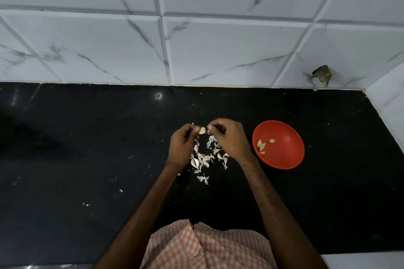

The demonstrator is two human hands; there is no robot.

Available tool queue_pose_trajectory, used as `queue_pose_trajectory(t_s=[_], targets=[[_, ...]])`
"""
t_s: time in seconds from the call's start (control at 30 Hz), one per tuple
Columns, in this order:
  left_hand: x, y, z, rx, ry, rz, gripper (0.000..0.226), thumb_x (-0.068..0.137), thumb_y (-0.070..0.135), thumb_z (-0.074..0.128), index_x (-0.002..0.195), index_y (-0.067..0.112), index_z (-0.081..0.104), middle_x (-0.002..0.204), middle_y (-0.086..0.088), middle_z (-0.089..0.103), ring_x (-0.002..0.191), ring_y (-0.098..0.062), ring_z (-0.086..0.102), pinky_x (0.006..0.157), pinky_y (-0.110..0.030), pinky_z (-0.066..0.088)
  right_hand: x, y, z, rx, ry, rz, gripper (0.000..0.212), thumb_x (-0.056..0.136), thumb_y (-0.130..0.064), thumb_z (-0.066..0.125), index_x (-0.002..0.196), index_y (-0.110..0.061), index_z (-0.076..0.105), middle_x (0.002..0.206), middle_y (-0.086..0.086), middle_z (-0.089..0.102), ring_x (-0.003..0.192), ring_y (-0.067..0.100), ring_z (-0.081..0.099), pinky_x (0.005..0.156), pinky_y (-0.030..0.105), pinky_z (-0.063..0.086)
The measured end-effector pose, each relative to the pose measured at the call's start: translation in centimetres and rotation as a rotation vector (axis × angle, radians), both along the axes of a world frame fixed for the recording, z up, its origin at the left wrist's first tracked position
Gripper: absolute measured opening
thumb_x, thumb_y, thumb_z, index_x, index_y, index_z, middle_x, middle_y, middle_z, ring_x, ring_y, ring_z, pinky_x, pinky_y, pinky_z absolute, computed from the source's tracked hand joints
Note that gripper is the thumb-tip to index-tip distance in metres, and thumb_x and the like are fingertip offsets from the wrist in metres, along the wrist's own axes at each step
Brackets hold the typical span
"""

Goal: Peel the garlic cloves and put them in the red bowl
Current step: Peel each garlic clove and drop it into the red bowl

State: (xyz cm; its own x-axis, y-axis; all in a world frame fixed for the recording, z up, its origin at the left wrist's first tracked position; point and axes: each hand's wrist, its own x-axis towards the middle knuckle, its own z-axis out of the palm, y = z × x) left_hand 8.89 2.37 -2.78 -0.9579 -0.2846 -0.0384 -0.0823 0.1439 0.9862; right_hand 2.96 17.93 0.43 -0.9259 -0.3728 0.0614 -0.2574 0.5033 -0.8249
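Pinching a clove (202, 130) at its fingertips, the left hand (181, 147) faces the right hand (231, 137), fingers curled, pinching skin, left of the bowl (284, 155).

The garlic clove (202, 130) you are working on is pale cream and is pinched at the fingertips of your left hand (182, 148), near the middle of the scene. Just nearer than it, a loose scatter of white, papery garlic skins (203, 159) lies flat. To the right, the red bowl (286, 155) sits upright. It holds a few yellowish peeled cloves (261, 146), most of them clustered by its left wall.
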Motion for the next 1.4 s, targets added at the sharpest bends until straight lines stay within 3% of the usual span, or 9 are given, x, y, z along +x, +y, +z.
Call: queue_pose_trajectory(t_s=[0.1,0.27,0.37,0.5,0.67,0.87,1.1,1.23,1.4], targets=[[0.0,-0.3,-0.1,-0.059,-0.011,0.018,0.013,0.101,0.017,0.060,0.094,0.013,0.071,0.084,-0.005,0.071,0.080,-0.023,0.067,0.073,-0.039,0.054,0.4,-0.3,0.4,-0.041,-0.071,0.025,0.008,0.095,-0.011,0.067,0.096,-0.010,0.075,0.079,-0.001,0.072,0.067,0.015,0.071,0.063,0.036,0.062],[0.1,0.0,0.3,-0.026,-0.004,0.065,0.006,0.096,0.014,0.067,0.096,0.011,0.073,0.084,0.001,0.074,0.079,-0.010,0.071,0.072,-0.025,0.057,0.9,-0.7,0.1,-0.098,-0.110,0.003,0.004,0.093,-0.009,0.069,0.092,-0.008,0.073,0.075,0.001,0.073,0.064,0.019,0.073,0.062,0.043,0.063],[0.1,0.2,0.3,0.117,-0.003,0.113,0.007,0.091,0.012,0.073,0.098,0.010,0.072,0.090,-0.002,0.076,0.084,-0.016,0.073,0.075,-0.027,0.058,1.2,-0.9,0.1,-0.142,-0.152,-0.028,0.003,0.092,-0.008,0.070,0.091,-0.006,0.072,0.075,0.003,0.073,0.065,0.020,0.073,0.062,0.042,0.064],[0.1,0.6,0.2,0.261,-0.011,0.114,0.011,0.091,0.009,0.071,0.101,0.004,0.070,0.086,-0.007,0.072,0.073,-0.012,0.067,0.064,-0.022,0.052,1.4,-1.0,0.4,-0.175,-0.185,-0.028,0.004,0.091,-0.009,0.073,0.091,-0.006,0.072,0.077,0.004,0.072,0.069,0.018,0.073,0.059,0.034,0.063],[0.0,-0.1,0.1,0.338,-0.001,0.057,0.010,0.091,0.019,0.072,0.087,0.010,0.072,0.087,-0.016,0.068,0.082,-0.026,0.063,0.078,-0.040,0.054,1.1,-0.6,0.6,-0.112,-0.139,0.042,0.004,0.091,-0.008,0.071,0.094,-0.008,0.074,0.078,0.000,0.072,0.071,0.018,0.073,0.060,0.035,0.064],[-0.1,-0.1,1.0,0.373,-0.069,-0.015,0.015,0.097,0.006,0.062,0.083,0.001,0.064,0.061,0.005,0.062,0.050,0.001,0.053,0.049,-0.012,0.041,0.8,-0.3,0.2,-0.010,-0.084,0.107,0.006,0.091,-0.008,0.070,0.092,-0.009,0.076,0.072,0.000,0.073,0.063,0.016,0.072,0.060,0.038,0.063],[0.0,-0.4,0.9,0.444,-0.180,-0.049,0.017,0.096,0.019,0.066,0.080,0.011,0.067,0.067,-0.003,0.059,0.048,-0.004,0.046,0.039,-0.017,0.029,1.5,-0.9,-0.3,-0.143,-0.095,0.005,0.006,0.088,-0.008,0.072,0.083,-0.005,0.075,0.064,0.003,0.070,0.052,0.018,0.067,0.049,0.032,0.058],[0.4,-0.6,1.1,0.547,-0.247,-0.066,0.031,0.087,0.034,0.067,0.095,0.004,0.068,0.064,0.001,0.059,0.045,-0.002,0.044,0.037,-0.016,0.023,1.7,-1.3,-0.4,-0.179,-0.118,-0.009,0.009,0.089,-0.015,0.073,0.083,-0.009,0.074,0.063,0.004,0.069,0.051,0.023,0.066,0.043,0.031,0.053],[0.4,0.4,1.1,0.457,-0.093,0.056,0.022,0.093,0.020,0.067,0.109,0.005,0.065,0.077,-0.007,0.063,0.052,-0.008,0.052,0.040,-0.017,0.036,1.7,-1.4,-0.2,-0.197,-0.126,-0.043,0.007,0.089,-0.010,0.072,0.083,-0.008,0.075,0.065,0.004,0.070,0.056,0.024,0.067,0.048,0.023,0.051]])
